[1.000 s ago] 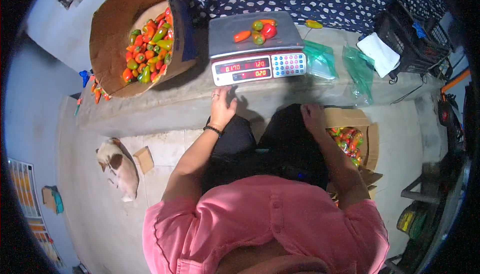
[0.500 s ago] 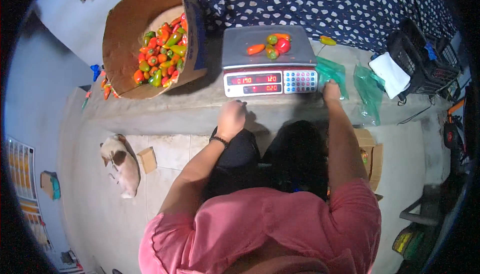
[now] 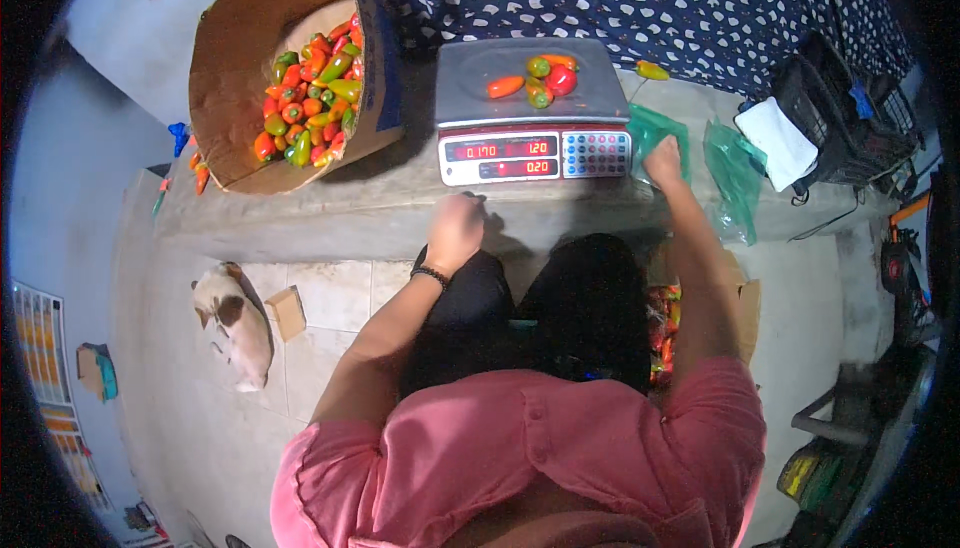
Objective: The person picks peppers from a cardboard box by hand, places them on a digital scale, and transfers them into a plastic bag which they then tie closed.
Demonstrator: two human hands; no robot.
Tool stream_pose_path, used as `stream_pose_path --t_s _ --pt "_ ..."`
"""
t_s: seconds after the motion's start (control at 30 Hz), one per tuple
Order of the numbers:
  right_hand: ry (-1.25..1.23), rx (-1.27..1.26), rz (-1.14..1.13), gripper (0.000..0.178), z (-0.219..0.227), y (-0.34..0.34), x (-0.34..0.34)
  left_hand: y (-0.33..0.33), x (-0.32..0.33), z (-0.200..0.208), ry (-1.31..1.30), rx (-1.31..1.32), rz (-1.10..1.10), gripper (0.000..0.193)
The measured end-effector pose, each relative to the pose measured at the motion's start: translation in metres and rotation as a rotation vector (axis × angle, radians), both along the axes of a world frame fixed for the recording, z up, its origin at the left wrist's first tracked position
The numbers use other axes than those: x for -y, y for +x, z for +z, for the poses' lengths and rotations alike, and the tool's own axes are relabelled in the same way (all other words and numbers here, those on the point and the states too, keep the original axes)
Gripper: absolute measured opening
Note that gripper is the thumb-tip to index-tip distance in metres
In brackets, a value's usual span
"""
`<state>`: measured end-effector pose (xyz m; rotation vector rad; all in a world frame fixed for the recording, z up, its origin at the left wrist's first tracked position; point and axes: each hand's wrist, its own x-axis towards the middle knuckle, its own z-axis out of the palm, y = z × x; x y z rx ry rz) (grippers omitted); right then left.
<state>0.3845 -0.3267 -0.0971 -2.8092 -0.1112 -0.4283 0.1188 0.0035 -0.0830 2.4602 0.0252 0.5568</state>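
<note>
A digital scale (image 3: 460,108) stands on the ledge, several red, orange and green peppers (image 3: 560,80) on its grey plate and its display lit red. To the right of the scale, my right hand (image 3: 663,162) is closed on the edge of a green plastic bag (image 3: 655,126). My left hand (image 3: 456,230) is curled closed at the ledge's front, below the scale; whatever it holds, if anything, does not show clearly. A second green bag (image 3: 733,183) hangs over the ledge edge further right. One yellow-green pepper (image 3: 652,71) lies behind the first bag.
At the left, a tipped cardboard box (image 3: 230,98) holds many peppers. A black crate (image 3: 815,113) with a white cloth (image 3: 776,143) stands at the right. An animal (image 3: 236,328) lies on the floor beside a small box (image 3: 286,314). A patterned curtain (image 3: 640,3) hangs behind.
My right hand has shifted slightly up and onto the green bag beside the scale. My left hand stays closed by the ledge. The whole view has moved a little.
</note>
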Motion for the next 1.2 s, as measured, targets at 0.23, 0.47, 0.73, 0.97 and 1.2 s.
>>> stream_pose_path --t_s 0.23,0.47,0.73,0.97,1.2 --pt "-0.316 -0.382 0.140 0.027 0.057 0.027 0.002 -0.002 0.000 -0.001 0.015 0.008 -0.009 0.033" --pt "0.259 0.456 -0.112 0.021 0.096 0.096 0.010 -0.004 -0.005 -0.006 -0.054 -0.096 0.036 0.034" --pt "-0.092 0.068 0.043 0.018 0.001 -0.034 0.011 -0.001 -0.002 -0.010 -0.022 -0.054 -0.028 0.032" --pt "-0.431 0.011 0.287 0.013 0.091 -0.068 -0.008 -0.006 -0.006 -0.006 -0.067 -0.023 -0.023 0.028" --pt "-0.178 0.166 0.776 0.008 0.087 -0.143 -0.063 0.000 0.025 0.032 -0.144 -0.028 -0.282 0.064"
